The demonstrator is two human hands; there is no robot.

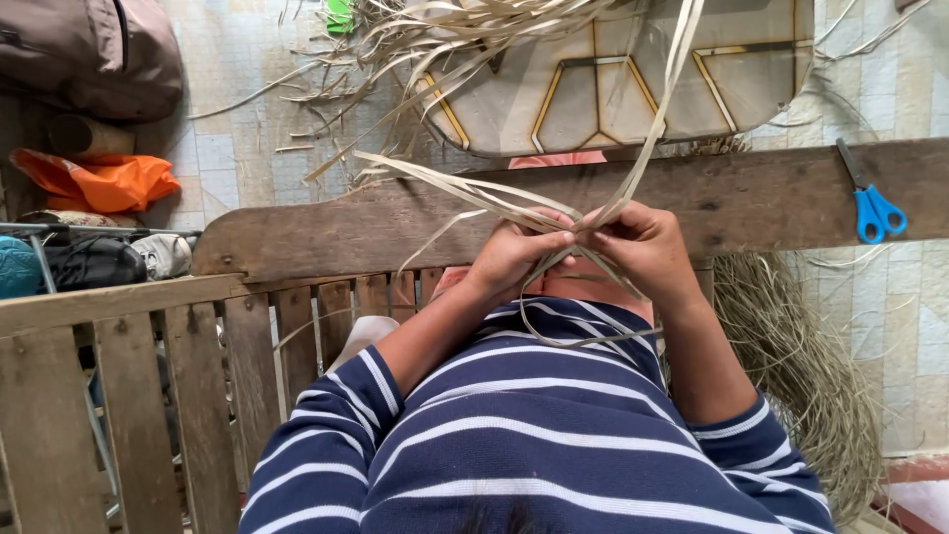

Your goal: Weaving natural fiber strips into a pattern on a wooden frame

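two hands pinch pale dried leaf strips (583,229) above the lap. left hand (514,252) and right hand (647,247) both have fingers closed on them, mid-weave. next crossing likely needs a tight grip.

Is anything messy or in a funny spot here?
Yes. Loose dry straw strips lie scattered over the tiled floor, some draped on the patterned board. Blue scissors sit near the wooden plank's end. Both hands, left and right, pinch strips.

both hands, left hand (514,255) and right hand (645,247), meet, fingers pinched.
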